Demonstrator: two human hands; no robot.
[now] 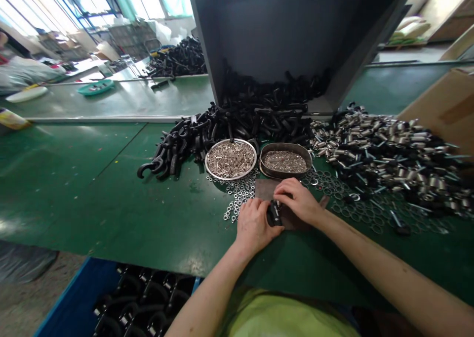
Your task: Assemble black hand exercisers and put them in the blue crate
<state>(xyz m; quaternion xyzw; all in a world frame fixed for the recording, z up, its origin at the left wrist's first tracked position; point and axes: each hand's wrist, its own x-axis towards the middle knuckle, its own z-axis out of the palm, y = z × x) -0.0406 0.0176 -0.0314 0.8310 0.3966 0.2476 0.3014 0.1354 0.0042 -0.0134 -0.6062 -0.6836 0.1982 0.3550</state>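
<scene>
Black part (274, 215) | in curled left hand (256, 224) | right hand (299, 199) pinched beside it, contents hidden

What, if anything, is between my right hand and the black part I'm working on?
Nothing visible is in the way: your right hand is already close against the black part, which your left hand holds.

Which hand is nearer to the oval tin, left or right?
Right. The right hand is just on the near side of the oval tin; the left hand is farther off, nearer the person and to the left, at a black part.
</scene>
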